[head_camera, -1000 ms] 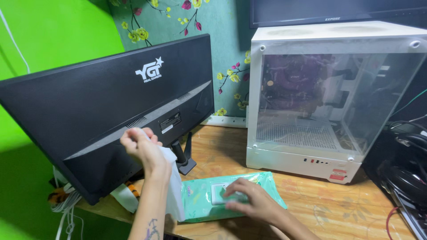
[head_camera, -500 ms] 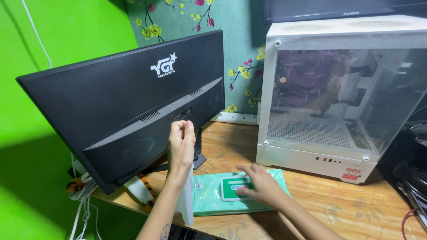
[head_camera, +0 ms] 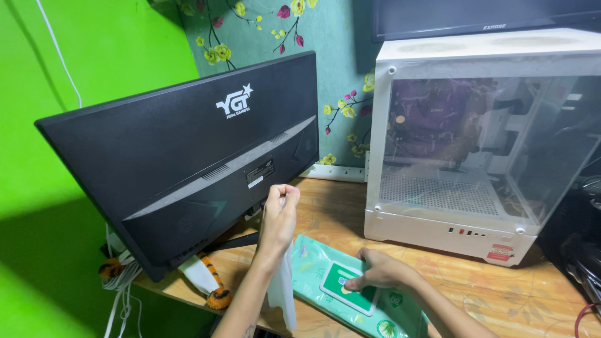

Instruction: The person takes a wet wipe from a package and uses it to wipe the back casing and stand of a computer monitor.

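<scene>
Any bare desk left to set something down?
Bare wooden desk runs between the green wipes pack and the white glass-sided computer case. Smaller patch behind the pack, beside the black monitor. Crowded at the left edge: white cables.

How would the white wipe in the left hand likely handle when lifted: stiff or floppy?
Probably floppy: the wipe hangs limp below the left hand. Likely light, since pinched fingers alone carry it. Possibly damp, coming from the wipes pack.

Green wall (head_camera: 37, 188), floral wallpaper (head_camera: 338, 62), wooden desk (head_camera: 501, 288)
</scene>
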